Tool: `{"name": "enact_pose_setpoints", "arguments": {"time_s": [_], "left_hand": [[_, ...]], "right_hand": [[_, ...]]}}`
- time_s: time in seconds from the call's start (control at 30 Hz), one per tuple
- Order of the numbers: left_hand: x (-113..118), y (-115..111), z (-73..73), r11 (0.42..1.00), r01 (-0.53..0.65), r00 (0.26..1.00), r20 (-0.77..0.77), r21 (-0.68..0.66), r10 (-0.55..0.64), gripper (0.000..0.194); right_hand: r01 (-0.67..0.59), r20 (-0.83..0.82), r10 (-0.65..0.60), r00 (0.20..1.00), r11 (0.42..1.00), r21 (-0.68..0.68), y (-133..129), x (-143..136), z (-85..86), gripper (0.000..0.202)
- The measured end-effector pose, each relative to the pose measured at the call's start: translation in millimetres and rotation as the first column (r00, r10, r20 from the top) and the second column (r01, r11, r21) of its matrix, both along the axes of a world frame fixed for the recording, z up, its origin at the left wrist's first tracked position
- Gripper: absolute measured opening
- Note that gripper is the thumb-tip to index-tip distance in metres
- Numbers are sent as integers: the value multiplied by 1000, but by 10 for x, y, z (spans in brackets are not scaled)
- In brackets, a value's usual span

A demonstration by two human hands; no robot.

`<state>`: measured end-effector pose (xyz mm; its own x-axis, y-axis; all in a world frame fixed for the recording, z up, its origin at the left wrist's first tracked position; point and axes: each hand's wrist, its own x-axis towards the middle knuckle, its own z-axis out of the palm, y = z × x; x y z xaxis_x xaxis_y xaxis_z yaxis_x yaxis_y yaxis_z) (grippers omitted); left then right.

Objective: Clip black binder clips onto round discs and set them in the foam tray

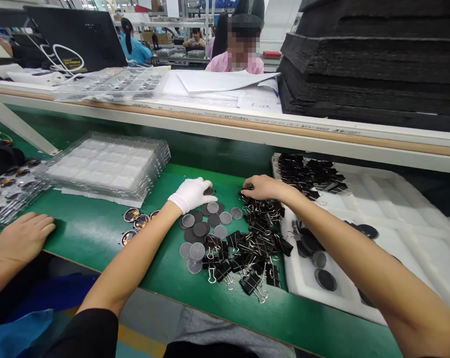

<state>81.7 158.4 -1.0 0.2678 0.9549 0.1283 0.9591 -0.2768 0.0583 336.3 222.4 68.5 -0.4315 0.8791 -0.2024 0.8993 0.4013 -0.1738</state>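
I saw the green bench (98, 233) spanning the view, with black foam sheets (370, 59) stacked on the shelf above it at the right. A white foam tray (396, 233) sat on the bench's right part, with clips and a few discs in it. A stack of clear blister trays (109, 166) lay at the left. A co-worker's hand (23, 236) rested flat on the bench's left edge. A pile of black binder clips (247, 253) lay at centre, touching the scattered grey discs (202, 233) just to its left. My left hand (191, 194), in a white glove, rested on the far end of the discs, fingers curled onto one disc. My bare right hand (264, 188) was at the far end of the clips, fingertips pinched together on one clip.
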Motion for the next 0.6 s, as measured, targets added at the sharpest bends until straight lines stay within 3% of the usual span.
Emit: {"name": "enact_pose_setpoints", "arguments": {"time_s": [0.23, 0.47, 0.6], "left_hand": [[-73, -37, 68, 998, 25, 1000, 1, -52, -25, 49], [-141, -69, 108, 1000, -8, 999, -37, 1, 8, 46], [-201, -67, 107, 999, 39, 997, -67, 8, -38, 52]], "right_hand": [[48, -230, -56, 972, 998, -39, 72, -121, -142, 12], [5, -336, -41, 941, 994, -107, 119, -547, -172, 26], [97, -346, -95, 933, 995, -10, 116, -777, -172, 41]]}}
